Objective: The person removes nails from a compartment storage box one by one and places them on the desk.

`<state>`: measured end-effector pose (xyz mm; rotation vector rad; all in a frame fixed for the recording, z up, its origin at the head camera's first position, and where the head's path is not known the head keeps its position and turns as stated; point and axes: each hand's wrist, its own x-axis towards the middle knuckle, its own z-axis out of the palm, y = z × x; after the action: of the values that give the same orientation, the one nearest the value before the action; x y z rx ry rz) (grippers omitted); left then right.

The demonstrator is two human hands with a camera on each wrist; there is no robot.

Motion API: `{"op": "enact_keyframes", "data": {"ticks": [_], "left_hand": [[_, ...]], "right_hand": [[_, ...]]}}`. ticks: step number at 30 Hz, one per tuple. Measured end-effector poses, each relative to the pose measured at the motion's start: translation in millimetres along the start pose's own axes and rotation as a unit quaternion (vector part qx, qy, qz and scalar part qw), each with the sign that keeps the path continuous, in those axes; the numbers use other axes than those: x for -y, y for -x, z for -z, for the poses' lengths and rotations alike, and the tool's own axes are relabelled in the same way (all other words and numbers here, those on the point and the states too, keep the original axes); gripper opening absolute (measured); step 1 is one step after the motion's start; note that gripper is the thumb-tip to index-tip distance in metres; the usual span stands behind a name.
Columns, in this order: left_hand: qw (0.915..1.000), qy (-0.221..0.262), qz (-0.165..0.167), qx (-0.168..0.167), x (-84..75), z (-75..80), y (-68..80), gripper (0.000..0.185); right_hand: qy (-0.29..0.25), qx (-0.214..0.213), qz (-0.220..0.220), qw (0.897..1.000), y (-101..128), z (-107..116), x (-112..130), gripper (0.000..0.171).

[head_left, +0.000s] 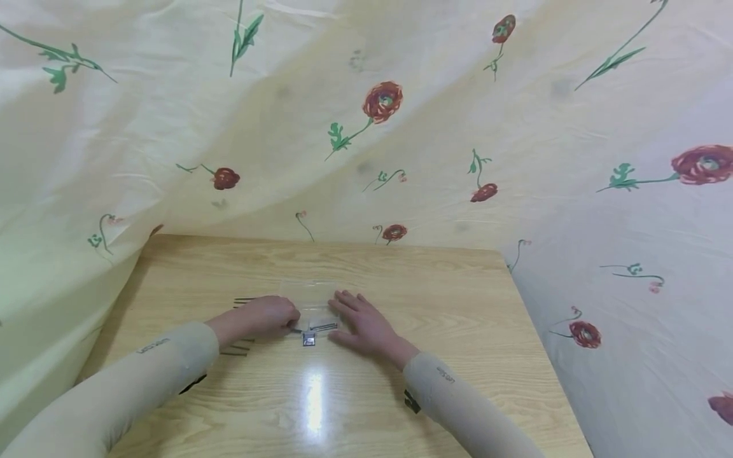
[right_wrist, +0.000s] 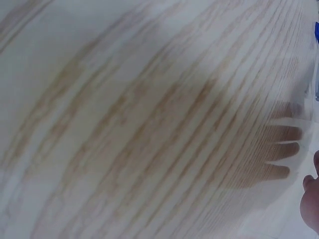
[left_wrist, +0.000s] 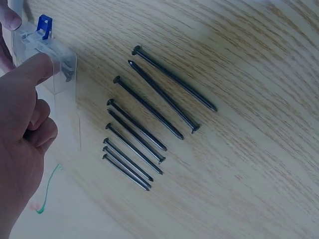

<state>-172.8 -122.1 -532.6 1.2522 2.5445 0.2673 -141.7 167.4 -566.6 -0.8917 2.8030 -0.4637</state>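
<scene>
Left hand (head_left: 260,317) has fingers curled, thumb pressing the near edge of a clear plastic box (head_left: 312,304); whether it actually grips, cannot tell. Right hand (head_left: 366,326) lies flat, fingers straight, touching the box's right side. Box sits between both hands, blue clip (left_wrist: 44,25) on it. Loose nails (left_wrist: 149,119) lie in a row just left of the left hand, on the wooden table (head_left: 446,286). Beyond the hands, floral cloth (head_left: 366,127).

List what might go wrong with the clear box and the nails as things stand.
The clear plastic box is only pressed, by the left hand and the flat right hand, so it may slide on the glossy table. The loose nails lie beside the left hand; a sleeve could scatter them.
</scene>
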Motion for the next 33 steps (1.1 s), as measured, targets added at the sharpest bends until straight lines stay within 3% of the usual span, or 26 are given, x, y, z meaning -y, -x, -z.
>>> {"op": "enact_keyframes", "data": {"ticks": [11,15,19,26,33], "left_hand": [[0.9988,0.025,-0.022,-0.037,5.1,-3.4,5.3,0.011],[0.9981,0.045,-0.007,-0.041,6.6,8.9,4.9,0.013],[0.9979,0.028,-0.015,-0.057,6.8,28.2,10.6,0.010],[0.9976,-0.003,-0.006,-0.069,12.2,52.4,32.1,0.007],[0.9946,-0.018,-0.002,-0.103,25.1,55.8,61.7,0.017]], "right_hand": [[-0.002,0.009,-0.008,1.000,-1,-2,1,0.078],[0.010,0.010,-0.011,1.000,-2,-2,-1,0.079],[0.008,0.007,-0.006,1.000,-3,0,-1,0.079],[0.008,0.002,0.001,1.000,-5,0,-2,0.079],[0.001,-0.006,0.005,1.000,-6,-3,-4,0.078]]}}
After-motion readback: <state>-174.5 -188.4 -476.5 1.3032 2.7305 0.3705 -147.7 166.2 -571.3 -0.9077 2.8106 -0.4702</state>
